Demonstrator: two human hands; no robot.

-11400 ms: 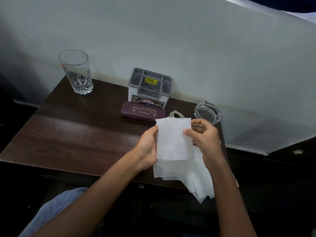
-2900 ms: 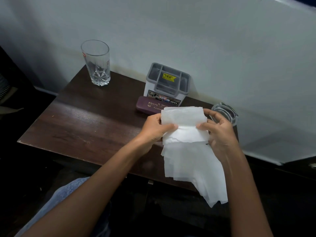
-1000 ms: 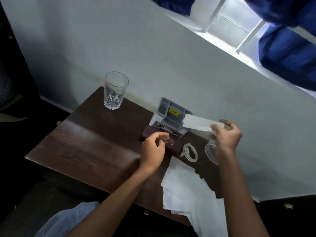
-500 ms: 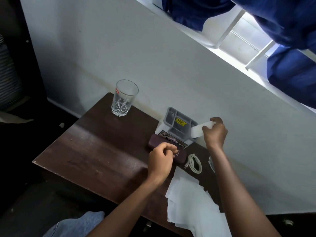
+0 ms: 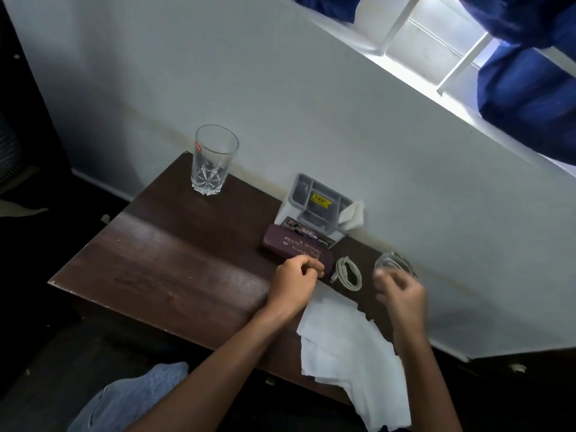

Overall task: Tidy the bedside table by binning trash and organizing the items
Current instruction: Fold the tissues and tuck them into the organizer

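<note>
On the dark bench point(image 5: 171, 269) limp, featherlight tissue sheets point(image 5: 343, 344) are probably needing an edge pinch, left hand point(image 5: 294, 280) and right hand point(image 5: 402, 296) both hanging slack and empty.

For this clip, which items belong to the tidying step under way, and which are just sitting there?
In play: folded tissue, tucked into the desk organizer; loose tissue pile at the table edge.
Lying about, probably for later: drinking glass, spectacle case, coiled cable, glass ashtray.
</note>
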